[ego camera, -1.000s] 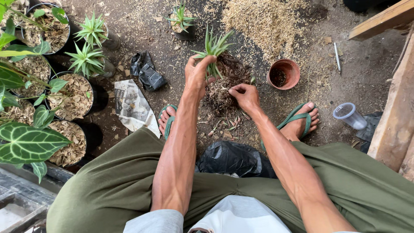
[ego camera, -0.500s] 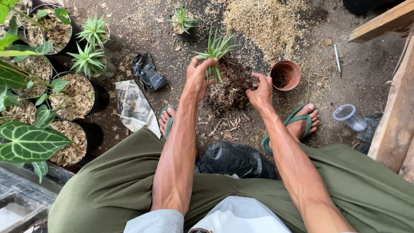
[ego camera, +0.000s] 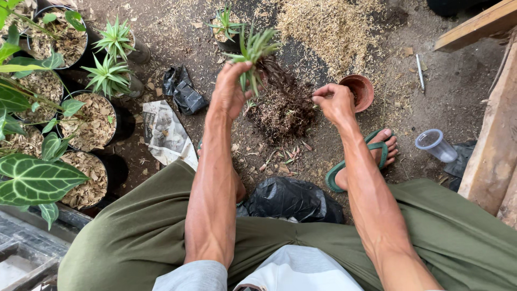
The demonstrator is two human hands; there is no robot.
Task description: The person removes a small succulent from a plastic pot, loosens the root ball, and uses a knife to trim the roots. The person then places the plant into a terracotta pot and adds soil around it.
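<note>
At eleven o'clock I count four black pots (ego camera: 116, 126) filled with dry husk, two more holding spiky green plants (ego camera: 110, 73), and another small potted plant (ego camera: 226, 29) at twelve. One terracotta pot (ego camera: 360, 90) stands empty at one o'clock, and one clear plastic cup (ego camera: 435, 144) lies at three. My left hand (ego camera: 230, 91) is closed around the base of a spiky plant (ego camera: 257, 47), just above centre, its dark tangled root ball (ego camera: 283, 105) hanging below. My right hand (ego camera: 335, 102) pinches at the roots' edge, fingers curled shut on strands. A black plastic bag (ego camera: 293, 199) sits at six.
</note>
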